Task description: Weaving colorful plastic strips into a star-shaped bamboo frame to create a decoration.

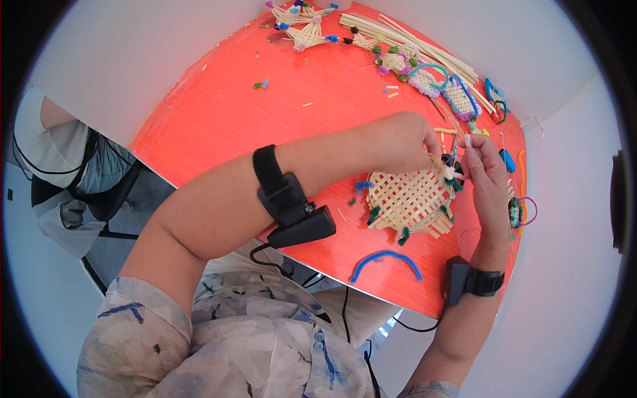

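Observation:
A round woven piece of pale bamboo strips (410, 199) lies on the red table, with dark green and blue fuzzy ties at its edge. My left hand (405, 142) reaches across from the left, its fingers closed at the piece's upper edge. The back of the hand partly hides those fingertips. Between thumb and fingertips, my right hand (486, 164) pinches the end of a white pipe cleaner (454, 174), which is wound at the upper right edge of the weave. Something dark, perhaps scissors, lies partly hidden between my hands. Near the front edge rests a curved blue pipe cleaner (385, 255).
Long bamboo strips (424, 50) lie along the far right edge. Beside them are several small woven pieces trimmed with coloured pipe cleaners (460, 99), plus star shapes (308, 33) at the far side. White partitions (199, 40) border the red table (225, 113). Another person's arm (54, 114) shows at left.

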### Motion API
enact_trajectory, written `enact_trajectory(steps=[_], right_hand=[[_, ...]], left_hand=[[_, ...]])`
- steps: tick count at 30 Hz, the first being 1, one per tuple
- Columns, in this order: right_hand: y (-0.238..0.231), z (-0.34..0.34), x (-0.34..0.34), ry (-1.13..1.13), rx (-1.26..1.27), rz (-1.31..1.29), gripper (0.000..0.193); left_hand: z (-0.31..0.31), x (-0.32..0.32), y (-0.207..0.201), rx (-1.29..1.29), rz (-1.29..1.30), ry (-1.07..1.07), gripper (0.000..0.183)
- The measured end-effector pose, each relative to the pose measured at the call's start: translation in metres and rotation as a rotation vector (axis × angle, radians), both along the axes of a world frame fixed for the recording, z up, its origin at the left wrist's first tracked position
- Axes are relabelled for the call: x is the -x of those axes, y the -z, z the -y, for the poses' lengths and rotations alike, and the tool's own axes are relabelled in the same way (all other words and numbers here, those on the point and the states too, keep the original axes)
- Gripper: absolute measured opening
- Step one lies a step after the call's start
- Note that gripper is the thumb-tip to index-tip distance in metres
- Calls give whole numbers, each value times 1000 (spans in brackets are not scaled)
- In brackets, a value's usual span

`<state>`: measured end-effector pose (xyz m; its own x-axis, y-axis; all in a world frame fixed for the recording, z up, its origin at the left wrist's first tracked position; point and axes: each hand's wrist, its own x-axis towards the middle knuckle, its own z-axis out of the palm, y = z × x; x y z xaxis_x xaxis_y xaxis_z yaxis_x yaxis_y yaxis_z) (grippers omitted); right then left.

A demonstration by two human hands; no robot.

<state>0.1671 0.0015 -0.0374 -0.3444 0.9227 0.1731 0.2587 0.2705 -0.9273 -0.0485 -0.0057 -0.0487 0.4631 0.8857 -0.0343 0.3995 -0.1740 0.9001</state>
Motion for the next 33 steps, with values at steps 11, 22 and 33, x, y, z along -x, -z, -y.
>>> enact_trajectory(steps=[11,22,33], right_hand=[[10,-4,-2,-22,-156,160,10],[7,-1,1,4,-107,-53,6],[2,5,1,18,-195,236,8]], left_hand=[[1,-1,3,25,190,83,14],[2,6,-12,15,237,-27,14],[3,8,-16,-12,105,-45,19]])
